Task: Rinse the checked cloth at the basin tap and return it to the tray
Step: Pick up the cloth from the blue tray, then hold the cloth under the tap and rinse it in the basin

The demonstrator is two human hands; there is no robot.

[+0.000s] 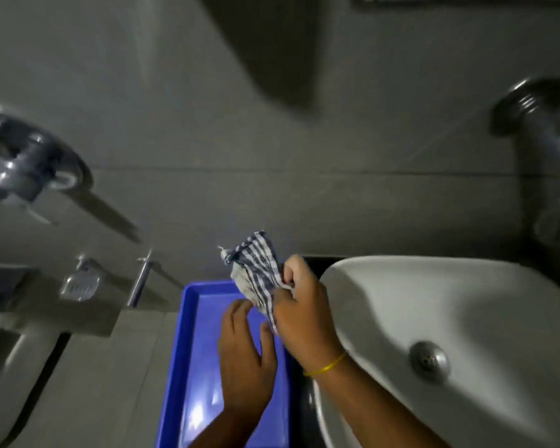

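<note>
Blue-and-white checked cloth (256, 270), bunched and partly raised, held above the far end of the blue tray (188, 350). The right hand (304, 315) is closed around the cloth's lower right part, fingers curled over a gathered fold; a yellow band (325, 367) circles its wrist. The left hand (244, 357) lies below and to the left, over the tray's floor, fingers extended, with its fingertips meeting the cloth's lower edge; whether they pinch it cannot be told. The tray sits on the counter just beside the white basin (466, 302), whose rim lies under the right forearm. A metal drain (429, 357) marks the basin's bottom. The tap (547, 130) projects from the grey tiled wall at upper right, well apart from the cloth. Left of the tray, a wall-mounted soap dish (80, 284) and a chrome fitting (23, 156) appear, the latter blurred.
</note>
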